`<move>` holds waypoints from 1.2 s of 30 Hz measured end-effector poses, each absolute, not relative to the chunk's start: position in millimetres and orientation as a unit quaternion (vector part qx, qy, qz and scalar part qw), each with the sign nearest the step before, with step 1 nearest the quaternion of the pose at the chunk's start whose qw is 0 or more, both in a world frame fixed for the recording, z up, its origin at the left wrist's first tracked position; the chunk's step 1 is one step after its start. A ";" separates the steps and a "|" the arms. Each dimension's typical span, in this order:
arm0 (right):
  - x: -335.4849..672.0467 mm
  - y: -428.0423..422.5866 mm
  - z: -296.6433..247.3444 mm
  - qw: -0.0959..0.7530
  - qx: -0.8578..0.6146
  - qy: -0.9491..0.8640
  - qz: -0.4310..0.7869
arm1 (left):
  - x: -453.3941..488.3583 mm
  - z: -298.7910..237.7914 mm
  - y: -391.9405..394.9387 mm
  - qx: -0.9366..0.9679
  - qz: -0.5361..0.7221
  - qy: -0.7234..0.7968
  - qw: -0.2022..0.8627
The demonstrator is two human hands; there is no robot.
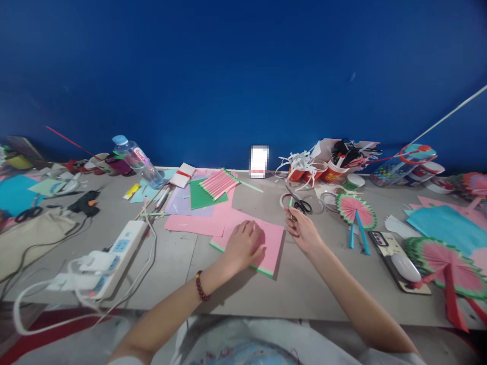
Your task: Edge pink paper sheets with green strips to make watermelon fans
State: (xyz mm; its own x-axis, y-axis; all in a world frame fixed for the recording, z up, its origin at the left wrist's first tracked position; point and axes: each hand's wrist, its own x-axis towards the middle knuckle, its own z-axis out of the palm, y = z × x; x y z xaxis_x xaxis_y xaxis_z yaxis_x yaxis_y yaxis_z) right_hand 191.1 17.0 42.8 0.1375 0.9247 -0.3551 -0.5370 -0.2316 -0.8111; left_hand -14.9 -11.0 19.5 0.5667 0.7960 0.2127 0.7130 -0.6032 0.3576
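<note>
My left hand [243,245] rests palm down, fingers curled, on a pink paper sheet [271,242] with a green edge, lying in front of me on the grey table [312,284]. My right hand [302,229] is just right of the sheet, pinching a thin green stick [290,204] that points away from me. Black-handled scissors [300,204] lie right behind that hand. A red bead bracelet [200,286] is on my left wrist.
More pink, purple and green sheets [201,203] and a pleated pink strip [218,183] lie behind. Folded paper fans [355,210] and a phone [399,256] lie right. A power strip [110,258], glue gun [85,203] and bottle [137,161] sit left. Paper cups [323,172] stand by the blue wall.
</note>
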 end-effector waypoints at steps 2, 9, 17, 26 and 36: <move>195.1 16.3 48.6 0.548 -0.487 -0.242 0.636 | -21.4 14.3 -13.1 0.880 0.138 0.447 0.081; 207.9 20.2 72.1 0.406 -0.532 -0.426 0.609 | -4.6 3.1 -40.8 0.910 0.075 0.402 0.065; 186.0 53.4 74.1 0.166 -0.542 -0.659 0.494 | 36.1 13.3 -51.6 0.927 0.034 0.373 0.012; 157.0 81.2 47.7 0.028 -0.550 -0.650 0.524 | 34.4 8.0 -52.1 0.932 0.055 0.358 0.019; 156.3 80.4 46.6 -0.015 -0.560 -0.669 0.488 | 30.8 -0.4 -51.2 0.927 0.079 0.361 0.060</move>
State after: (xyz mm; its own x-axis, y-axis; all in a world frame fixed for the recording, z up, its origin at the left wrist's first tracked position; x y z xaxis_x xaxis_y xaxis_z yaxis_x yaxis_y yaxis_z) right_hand 156.3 80.4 46.6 -0.3719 0.7350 -0.5669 0.7644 -0.1040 -0.6363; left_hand 30.8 -51.2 -0.4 0.7263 0.6797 0.1024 0.6608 -0.7315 0.1682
